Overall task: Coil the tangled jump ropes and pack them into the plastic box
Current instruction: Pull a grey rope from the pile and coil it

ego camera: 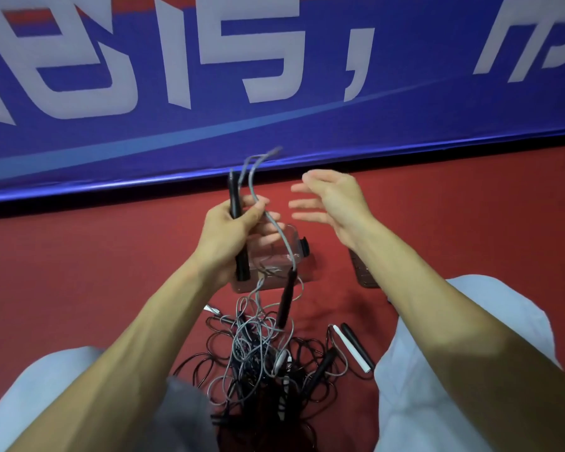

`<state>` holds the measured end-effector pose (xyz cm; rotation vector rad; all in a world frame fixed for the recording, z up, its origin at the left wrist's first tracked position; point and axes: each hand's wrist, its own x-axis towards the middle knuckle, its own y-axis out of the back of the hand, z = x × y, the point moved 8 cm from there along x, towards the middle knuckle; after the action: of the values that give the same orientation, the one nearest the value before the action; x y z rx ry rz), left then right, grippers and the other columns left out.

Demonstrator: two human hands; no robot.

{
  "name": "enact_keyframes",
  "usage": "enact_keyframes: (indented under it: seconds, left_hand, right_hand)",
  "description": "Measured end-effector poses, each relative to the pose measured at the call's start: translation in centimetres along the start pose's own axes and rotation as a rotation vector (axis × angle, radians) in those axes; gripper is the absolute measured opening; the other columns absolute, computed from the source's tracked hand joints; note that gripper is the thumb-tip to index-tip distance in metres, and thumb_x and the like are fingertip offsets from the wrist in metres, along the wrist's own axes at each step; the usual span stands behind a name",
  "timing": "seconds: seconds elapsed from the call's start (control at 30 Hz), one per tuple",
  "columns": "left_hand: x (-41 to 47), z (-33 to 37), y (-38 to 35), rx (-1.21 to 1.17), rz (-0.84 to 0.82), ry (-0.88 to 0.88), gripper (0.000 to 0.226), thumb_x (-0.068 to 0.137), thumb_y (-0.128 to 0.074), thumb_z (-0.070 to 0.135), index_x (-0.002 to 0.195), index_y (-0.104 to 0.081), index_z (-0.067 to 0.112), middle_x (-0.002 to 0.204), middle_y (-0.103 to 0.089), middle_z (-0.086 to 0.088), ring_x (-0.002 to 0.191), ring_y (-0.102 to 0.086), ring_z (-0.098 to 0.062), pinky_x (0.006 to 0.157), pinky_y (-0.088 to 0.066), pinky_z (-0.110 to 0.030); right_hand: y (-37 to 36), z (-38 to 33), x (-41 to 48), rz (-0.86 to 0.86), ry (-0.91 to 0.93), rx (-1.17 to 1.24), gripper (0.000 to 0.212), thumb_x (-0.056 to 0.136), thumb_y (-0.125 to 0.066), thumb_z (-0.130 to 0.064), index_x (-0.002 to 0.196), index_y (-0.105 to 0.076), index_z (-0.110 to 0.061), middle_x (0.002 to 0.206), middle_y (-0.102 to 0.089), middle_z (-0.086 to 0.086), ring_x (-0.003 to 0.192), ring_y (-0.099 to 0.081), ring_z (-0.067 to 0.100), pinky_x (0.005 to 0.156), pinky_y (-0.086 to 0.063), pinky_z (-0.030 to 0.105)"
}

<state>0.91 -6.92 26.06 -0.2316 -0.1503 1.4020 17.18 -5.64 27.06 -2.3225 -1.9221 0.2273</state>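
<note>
On the red floor (111, 272) the tangled jump ropes (258, 357) lie heaped between the knees, nearer than the clear plastic box (268, 259). Above the box, the left hand (229, 236) grips an upright black handle (235, 197) and grey rope (274, 226). The right hand (330, 203), fingers spread and empty, hovers just right of that rope.

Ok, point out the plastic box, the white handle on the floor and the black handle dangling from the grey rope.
plastic box (273, 261): head view, clear wall.
white handle (352, 348): head view, mid-shaft.
dangling black handle (286, 300): head view, mid-shaft.
</note>
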Motion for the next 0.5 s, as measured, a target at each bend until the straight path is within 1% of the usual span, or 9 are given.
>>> enact_keyframes:
  seconds: [0.03, 0.07, 0.13, 0.2, 0.23, 0.3, 0.4, 0.43, 0.5]
  left_hand:
    - [0.1, 0.3, 0.2, -0.037, 0.02, -0.013, 0.006, 0.098, -0.055, 0.009, 0.094, -0.06, 0.008, 0.072, -0.072, -0.006, 0.065, -0.071, -0.016, 0.062, -0.061, -0.026]
    - [0.2, 0.7, 0.5, -0.07, 0.039, -0.025, 0.006, 0.098, -0.055, 0.009, 0.095, -0.06, 0.008, 0.073, -0.072, -0.006, 0.066, -0.071, -0.016, 0.063, -0.06, -0.026]
    - [0.4, 1.2, 1.3, -0.134, 0.082, -0.041, 0.007, 0.098, -0.055, 0.01, 0.096, -0.06, 0.007, 0.079, -0.073, -0.009, 0.07, -0.072, -0.017, 0.068, -0.061, -0.028]
    - [0.6, 1.5, 2.1, -0.203, 0.125, -0.045, 0.008, 0.098, -0.054, 0.008, 0.093, -0.061, 0.007, 0.082, -0.073, -0.011, 0.075, -0.074, -0.021, 0.072, -0.061, -0.03]
    - [0.7, 1.5, 2.5, -0.232, 0.141, -0.042, 0.009, 0.098, -0.054, 0.008, 0.093, -0.061, 0.007, 0.083, -0.073, -0.012, 0.075, -0.074, -0.021, 0.071, -0.061, -0.03]
    - [0.8, 1.6, 3.1, -0.296, 0.169, -0.025, 0.01, 0.1, -0.052, 0.008, 0.094, -0.06, 0.005, 0.085, -0.073, -0.013, 0.075, -0.074, -0.022, 0.067, -0.062, -0.03]
    - [1.0, 1.5, 3.7, -0.408, 0.203, 0.0, 0.011, 0.101, -0.047, 0.004, 0.098, -0.057, 0.0, 0.092, -0.069, -0.018, 0.074, -0.074, -0.023, 0.067, -0.062, -0.031]
    - [1.1, 1.5, 3.8, -0.422, 0.207, 0.007, 0.011, 0.101, -0.047, 0.003, 0.098, -0.057, 0.0, 0.092, -0.069, -0.019, 0.075, -0.074, -0.024, 0.068, -0.062, -0.032]
    - [1.1, 1.4, 3.8, -0.408, 0.205, 0.006, 0.011, 0.101, -0.048, 0.003, 0.097, -0.058, 0.0, 0.09, -0.07, -0.019, 0.075, -0.074, -0.025, 0.07, -0.062, -0.032]
  right_hand:
    - [-0.4, 0.3, -0.2, -0.045, -0.023, -0.101, 0.021, 0.1, -0.052, -0.018, 0.115, -0.056, -0.005, 0.101, -0.068, 0.016, 0.07, -0.069, 0.023, 0.063, -0.061, 0.034]
    - [-0.8, 0.7, -0.4, -0.097, -0.044, -0.201, 0.02, 0.101, -0.05, -0.023, 0.107, -0.06, -0.006, 0.097, -0.069, 0.014, 0.068, -0.068, 0.022, 0.063, -0.06, 0.033]
    - [-1.8, 1.3, -0.8, -0.209, -0.07, -0.397, 0.031, 0.103, -0.044, -0.032, 0.094, -0.064, -0.01, 0.087, -0.069, 0.01, 0.068, -0.067, 0.02, 0.065, -0.059, 0.03]
    - [-2.7, 1.8, -1.2, -0.315, -0.067, -0.55, 0.038, 0.103, -0.041, -0.038, 0.09, -0.066, -0.012, 0.085, -0.07, 0.007, 0.07, -0.067, 0.017, 0.067, -0.057, 0.027]
    - [-3.1, 1.9, -1.4, -0.361, -0.053, -0.589, 0.039, 0.103, -0.041, -0.039, 0.091, -0.067, -0.012, 0.085, -0.071, 0.006, 0.071, -0.066, 0.013, 0.07, -0.056, 0.026]
    - [-3.9, 1.7, -1.7, -0.424, 0.016, -0.587, 0.037, 0.101, -0.046, -0.036, 0.093, -0.069, -0.008, 0.085, -0.072, 0.004, 0.071, -0.066, 0.005, 0.075, -0.055, 0.026]
    - [-4.6, 0.6, -1.9, -0.444, 0.222, -0.609, 0.02, 0.095, -0.061, -0.023, 0.087, -0.073, -0.009, 0.082, -0.072, 0.001, 0.076, -0.064, 0.006, 0.08, -0.053, 0.029]
    - [-4.5, 0.4, -1.8, -0.422, 0.263, -0.637, 0.015, 0.093, -0.064, -0.021, 0.084, -0.074, -0.013, 0.08, -0.072, -0.001, 0.076, -0.063, 0.007, 0.08, -0.052, 0.032]
    - [-4.1, 0.4, -1.3, -0.355, 0.273, -0.674, 0.014, 0.091, -0.067, -0.02, 0.079, -0.074, -0.02, 0.076, -0.072, -0.003, 0.072, -0.064, 0.009, 0.079, -0.054, 0.035]
